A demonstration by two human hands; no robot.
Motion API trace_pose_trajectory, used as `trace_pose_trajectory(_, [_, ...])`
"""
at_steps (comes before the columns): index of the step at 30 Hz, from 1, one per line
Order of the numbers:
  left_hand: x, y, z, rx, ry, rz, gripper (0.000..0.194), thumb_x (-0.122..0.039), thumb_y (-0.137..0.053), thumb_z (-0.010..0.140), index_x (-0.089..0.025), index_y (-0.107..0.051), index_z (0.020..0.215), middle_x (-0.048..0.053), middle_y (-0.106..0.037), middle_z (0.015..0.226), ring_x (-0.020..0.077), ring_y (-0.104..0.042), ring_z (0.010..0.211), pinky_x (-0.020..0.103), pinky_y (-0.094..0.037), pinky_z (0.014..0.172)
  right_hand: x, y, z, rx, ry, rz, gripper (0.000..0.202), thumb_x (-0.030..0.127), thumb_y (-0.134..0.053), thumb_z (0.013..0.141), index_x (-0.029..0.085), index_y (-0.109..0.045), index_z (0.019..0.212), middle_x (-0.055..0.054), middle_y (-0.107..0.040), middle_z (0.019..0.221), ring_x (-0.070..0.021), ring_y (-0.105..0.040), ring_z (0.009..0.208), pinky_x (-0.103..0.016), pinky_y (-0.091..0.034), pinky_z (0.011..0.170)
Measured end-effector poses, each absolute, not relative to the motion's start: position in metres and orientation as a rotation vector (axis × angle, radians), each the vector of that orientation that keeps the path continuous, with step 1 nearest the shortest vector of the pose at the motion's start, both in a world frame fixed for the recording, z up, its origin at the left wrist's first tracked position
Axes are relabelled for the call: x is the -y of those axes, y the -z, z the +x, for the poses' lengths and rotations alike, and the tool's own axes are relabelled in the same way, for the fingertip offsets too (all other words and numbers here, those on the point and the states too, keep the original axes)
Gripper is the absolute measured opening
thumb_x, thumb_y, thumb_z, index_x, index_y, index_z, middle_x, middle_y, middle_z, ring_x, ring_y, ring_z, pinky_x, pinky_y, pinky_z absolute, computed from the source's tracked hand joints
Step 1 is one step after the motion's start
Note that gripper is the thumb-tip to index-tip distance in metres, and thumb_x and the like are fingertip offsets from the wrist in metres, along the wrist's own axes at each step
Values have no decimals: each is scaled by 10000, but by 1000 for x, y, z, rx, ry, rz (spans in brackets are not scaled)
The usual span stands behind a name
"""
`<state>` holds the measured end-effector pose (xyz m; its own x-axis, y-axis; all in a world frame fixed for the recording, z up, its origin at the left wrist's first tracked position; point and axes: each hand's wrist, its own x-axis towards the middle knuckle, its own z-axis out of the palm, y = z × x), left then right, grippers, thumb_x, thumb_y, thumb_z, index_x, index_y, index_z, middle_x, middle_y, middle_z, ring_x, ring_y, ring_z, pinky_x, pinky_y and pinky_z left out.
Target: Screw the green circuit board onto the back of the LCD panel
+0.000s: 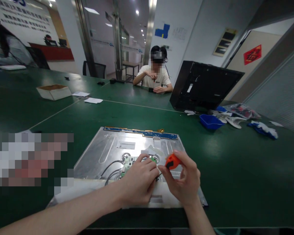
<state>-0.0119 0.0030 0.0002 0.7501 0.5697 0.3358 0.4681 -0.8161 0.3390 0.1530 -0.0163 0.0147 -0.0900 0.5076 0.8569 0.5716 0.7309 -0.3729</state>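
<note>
A silver metal display panel (110,138) lies on the green table, a blue strip board (147,133) along its far edge. On its middle sits a small green circuit board (129,161), partly covered by my left hand (140,178). The left fingers are curled over this board, their tips mostly hidden. My right hand (185,179) grips an orange-and-black screwdriver (172,161) between thumb and fingers. It is tilted, its dark shaft running down toward the board's right side, where my left hand hides the tip. Dark cables (110,171) curve from the board's left side.
A black monitor-like casing (205,85) stands at the back right, near a blue tray (210,121) and gloves (264,129). An open box (54,92) and papers (93,101) lie at the back left. Across the table a person (153,73) handles a small item.
</note>
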Motion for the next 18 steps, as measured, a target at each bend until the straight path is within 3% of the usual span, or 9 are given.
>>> trace_pose_trajectory(6, [-3,-1,-13,-815,-619,2715,167,-176,-533,777,-180,-603,929,74,-653,928,242,-591,916,457,-314,998,19,-13,155,1745,-58,-858,530,145,-573,822,227,-456,1332,-75,-656,979,-210,-652,813,-372,-566,664])
trace_pose_trajectory(12, [-3,-1,-13,-826,-618,2706,151,-185,-529,787,-172,-600,919,80,-647,913,245,-585,892,457,-334,967,17,-15,153,1725,117,-872,594,138,-662,793,270,-440,1327,-7,-626,812,-167,-601,653,-290,-516,515])
trace_pose_trajectory(18, [-3,-1,-12,-822,-614,2716,132,-182,-545,778,-171,-597,900,70,-640,899,239,-584,883,458,-320,990,13,-14,153,1715,116,-820,616,156,-685,786,253,-418,1333,-7,-598,821,-159,-583,655,-284,-507,535])
